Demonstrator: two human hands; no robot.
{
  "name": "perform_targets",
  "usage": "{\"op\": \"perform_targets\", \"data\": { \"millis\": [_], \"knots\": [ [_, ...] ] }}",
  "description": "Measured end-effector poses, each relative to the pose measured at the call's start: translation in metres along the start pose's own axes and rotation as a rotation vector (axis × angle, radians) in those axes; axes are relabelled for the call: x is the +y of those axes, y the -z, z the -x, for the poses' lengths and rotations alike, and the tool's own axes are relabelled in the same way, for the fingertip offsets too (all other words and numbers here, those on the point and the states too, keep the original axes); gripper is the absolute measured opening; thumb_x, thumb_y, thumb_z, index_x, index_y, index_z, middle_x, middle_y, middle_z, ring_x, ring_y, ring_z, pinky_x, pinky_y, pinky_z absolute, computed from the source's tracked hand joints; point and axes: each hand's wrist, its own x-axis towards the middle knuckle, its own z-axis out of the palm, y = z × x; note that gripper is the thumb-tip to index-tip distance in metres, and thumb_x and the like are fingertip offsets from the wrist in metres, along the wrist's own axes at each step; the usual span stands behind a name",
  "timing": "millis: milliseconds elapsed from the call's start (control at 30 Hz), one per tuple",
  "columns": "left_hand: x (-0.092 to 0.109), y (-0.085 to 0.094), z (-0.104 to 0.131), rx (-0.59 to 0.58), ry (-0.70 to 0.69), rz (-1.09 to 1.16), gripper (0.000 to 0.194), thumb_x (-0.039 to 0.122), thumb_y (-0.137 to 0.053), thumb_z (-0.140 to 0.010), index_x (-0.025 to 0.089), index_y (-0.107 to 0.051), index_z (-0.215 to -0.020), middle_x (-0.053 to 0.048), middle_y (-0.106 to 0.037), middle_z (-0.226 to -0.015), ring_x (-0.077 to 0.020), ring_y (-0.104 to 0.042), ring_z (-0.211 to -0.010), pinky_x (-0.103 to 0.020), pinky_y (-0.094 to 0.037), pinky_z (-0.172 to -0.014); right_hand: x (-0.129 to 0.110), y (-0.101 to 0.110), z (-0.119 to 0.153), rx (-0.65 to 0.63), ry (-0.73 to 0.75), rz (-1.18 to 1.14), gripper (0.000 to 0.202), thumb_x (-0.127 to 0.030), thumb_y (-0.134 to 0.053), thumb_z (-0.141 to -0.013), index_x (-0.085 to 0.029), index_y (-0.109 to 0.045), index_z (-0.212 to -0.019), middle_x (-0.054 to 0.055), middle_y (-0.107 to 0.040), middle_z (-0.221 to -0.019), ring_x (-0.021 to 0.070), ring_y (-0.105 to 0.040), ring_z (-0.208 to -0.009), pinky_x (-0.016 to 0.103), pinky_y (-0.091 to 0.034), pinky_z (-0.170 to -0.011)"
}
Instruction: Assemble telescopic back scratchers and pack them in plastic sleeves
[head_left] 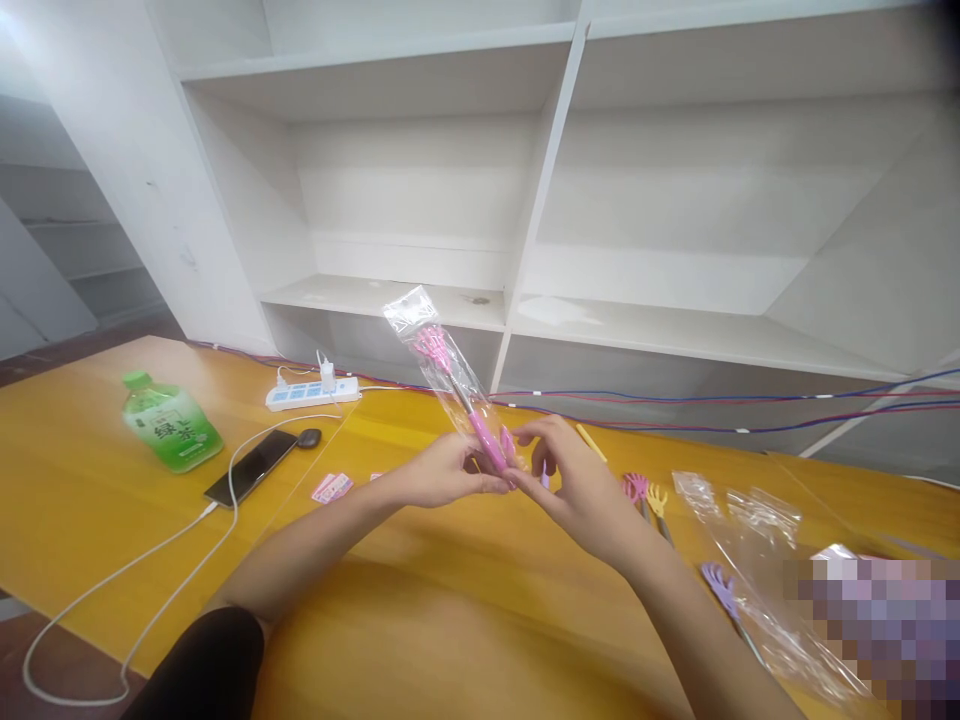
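Observation:
A pink back scratcher (485,437) with a hand-shaped head lies inside a clear plastic bag (459,388), tilted up to the left above the table. My left hand (448,470) is closed round its lower end. At the same end, my right hand (571,482) has its thumb and a finger against the bag's opening, the other fingers curled. To the right on the table lie a magenta scratcher (635,487), a yellow one (658,500) and a purple one (721,588), partly behind my right arm. Pink cards (331,488) lie left of my hands.
Clear bags (765,570) spread at the right beside a pixelated patch. On the left of the wooden table (420,640) are a green bottle (172,425), a phone (253,468) with a white cable and a power strip (313,393). White shelves (405,190) stand behind.

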Motion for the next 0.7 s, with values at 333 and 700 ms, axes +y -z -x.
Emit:
{"op": "perform_targets", "data": {
  "millis": [333, 700],
  "knots": [
    [0.0084, -0.0011, 0.0025, -0.009, -0.099, -0.012, 0.038, 0.053, -0.077, -0.089, 0.017, -0.075, -0.098, -0.010, -0.071, -0.110, -0.0234, -0.067, -0.107, -0.035, -0.054, -0.095, -0.0004, -0.0068, 0.0032, -0.109, -0.065, 0.018, 0.047, -0.055, -0.062, -0.104, -0.019, -0.046, -0.078, -0.002, -0.052, -0.068, 0.0110, -0.042, -0.057, 0.025, -0.028, -0.053],
    [0.0040, -0.0032, 0.0029, -0.023, -0.114, 0.011, 0.037, 0.052, -0.076, -0.091, 0.017, -0.067, -0.098, -0.007, -0.066, -0.103, -0.0202, -0.068, -0.097, -0.035, -0.056, -0.090, -0.0053, -0.0049, 0.0026, -0.208, -0.023, -0.041, 0.052, -0.057, -0.044, -0.112, -0.018, -0.050, -0.077, -0.001, -0.052, -0.067, 0.0113, -0.043, -0.059, 0.025, -0.027, -0.056]
  ]
}}
